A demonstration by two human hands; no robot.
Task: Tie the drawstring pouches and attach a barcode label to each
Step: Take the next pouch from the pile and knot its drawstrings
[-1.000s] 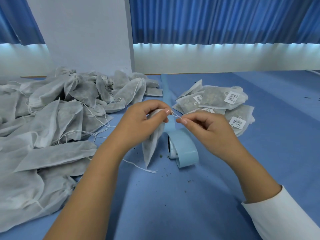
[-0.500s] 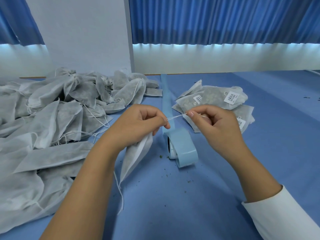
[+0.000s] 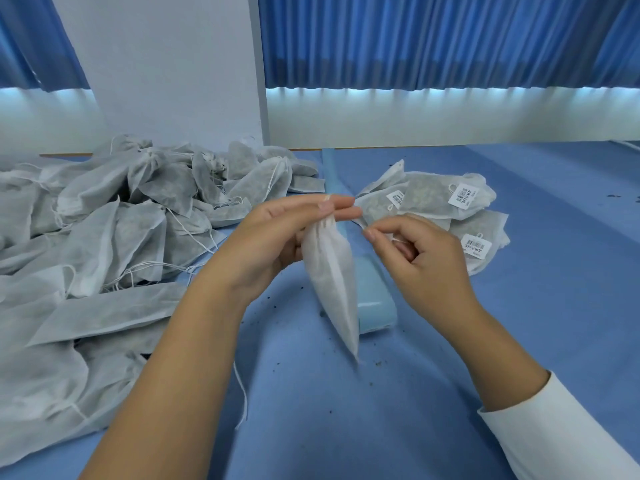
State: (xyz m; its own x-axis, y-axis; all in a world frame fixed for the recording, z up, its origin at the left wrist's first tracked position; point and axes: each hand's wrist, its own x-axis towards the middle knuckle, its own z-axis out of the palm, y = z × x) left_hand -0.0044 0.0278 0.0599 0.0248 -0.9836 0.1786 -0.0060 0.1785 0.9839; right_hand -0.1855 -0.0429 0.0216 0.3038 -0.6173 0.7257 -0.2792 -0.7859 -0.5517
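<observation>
I am working in a packing room, at a hand-labelling station. The wide blue cloth-covered surface (image 3: 519, 341) in front of me carries a big loose heap of grey-white non-woven drawstring pouches (image 3: 104, 237) on my left. On my right is a smaller stack of filled pouches (image 3: 433, 202), each bearing a white barcode label (image 3: 462, 198). A pale blue roll of label backing (image 3: 375, 306) lies between them, and dark crumbs (image 3: 273, 306) dot the cloth. Behind are pleated blue curtains (image 3: 433, 39) and a plain white pillar (image 3: 166, 64).
</observation>
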